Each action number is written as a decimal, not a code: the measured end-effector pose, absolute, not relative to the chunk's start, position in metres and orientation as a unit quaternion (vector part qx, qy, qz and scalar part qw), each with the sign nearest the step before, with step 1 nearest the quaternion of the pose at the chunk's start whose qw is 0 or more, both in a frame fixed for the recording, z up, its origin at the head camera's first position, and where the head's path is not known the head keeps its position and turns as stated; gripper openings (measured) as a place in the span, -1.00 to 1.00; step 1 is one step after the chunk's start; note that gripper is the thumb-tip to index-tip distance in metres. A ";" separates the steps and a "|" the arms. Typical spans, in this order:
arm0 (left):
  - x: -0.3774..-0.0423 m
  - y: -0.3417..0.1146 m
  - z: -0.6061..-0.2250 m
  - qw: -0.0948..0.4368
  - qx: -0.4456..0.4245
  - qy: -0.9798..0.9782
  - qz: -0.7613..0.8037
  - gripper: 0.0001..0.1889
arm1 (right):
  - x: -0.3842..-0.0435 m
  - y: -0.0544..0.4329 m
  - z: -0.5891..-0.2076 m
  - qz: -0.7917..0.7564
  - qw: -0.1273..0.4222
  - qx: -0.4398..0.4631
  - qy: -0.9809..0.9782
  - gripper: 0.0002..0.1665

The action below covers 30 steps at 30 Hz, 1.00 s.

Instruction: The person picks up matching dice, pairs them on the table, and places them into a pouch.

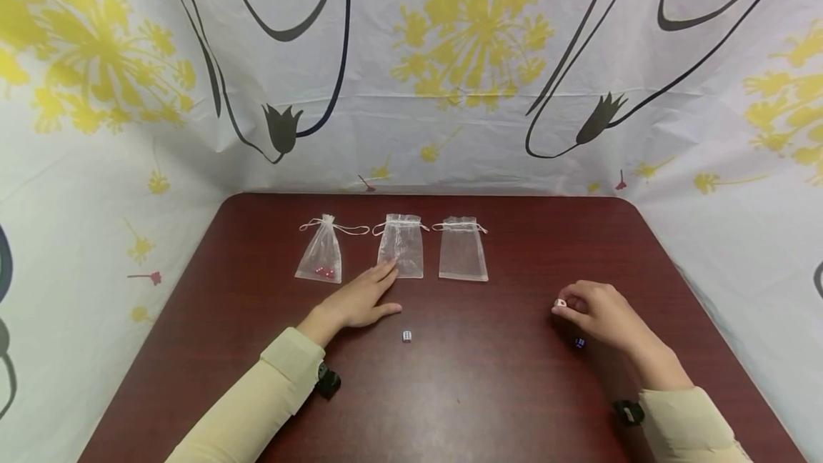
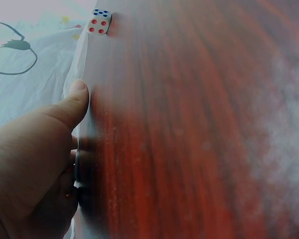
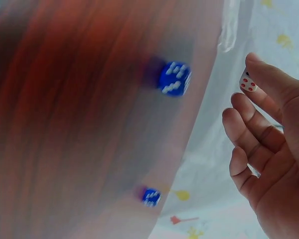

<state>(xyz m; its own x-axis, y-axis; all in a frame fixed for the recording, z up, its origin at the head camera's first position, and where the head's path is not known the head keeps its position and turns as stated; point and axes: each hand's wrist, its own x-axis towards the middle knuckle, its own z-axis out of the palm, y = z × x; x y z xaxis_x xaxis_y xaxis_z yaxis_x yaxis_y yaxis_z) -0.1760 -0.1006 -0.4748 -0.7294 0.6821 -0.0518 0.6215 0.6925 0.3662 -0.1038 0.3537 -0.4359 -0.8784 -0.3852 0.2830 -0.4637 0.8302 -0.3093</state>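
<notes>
**Right hand (image 1: 603, 313) pinches white die (image 1: 561, 303)**

Thumb and forefinger hold it at their tips — two blue dice (image 3: 174, 79) lie on the table (image 1: 482, 391) near those fingers. The left hand (image 1: 363, 299) has straight fingers, thumb spread; its fingertips lie over the middle pouch (image 1: 409, 249), with a second die (image 1: 407, 336) just nearside of that thumb. Left of these fingers, a drawn pouch (image 1: 321, 252) contains red dice (image 1: 326, 272).
</notes>
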 end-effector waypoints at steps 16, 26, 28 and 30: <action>-0.177 -0.100 -0.476 0.094 0.355 0.916 0.162 -0.20 | -0.119 0.284 -0.434 0.236 0.091 0.320 -0.913 -0.83; -0.177 -0.101 -0.475 0.097 0.354 0.916 0.161 -0.19 | -0.122 0.242 -0.434 0.231 0.048 0.360 -0.902 -0.86; -0.177 -0.101 -0.475 0.098 0.354 0.916 0.162 -0.19 | -0.122 0.235 -0.434 0.230 0.042 0.368 -0.900 -0.86; -0.178 -0.101 -0.476 0.096 0.355 0.916 0.163 -0.19 | -0.122 0.228 -0.435 0.229 0.038 0.375 -0.897 -0.85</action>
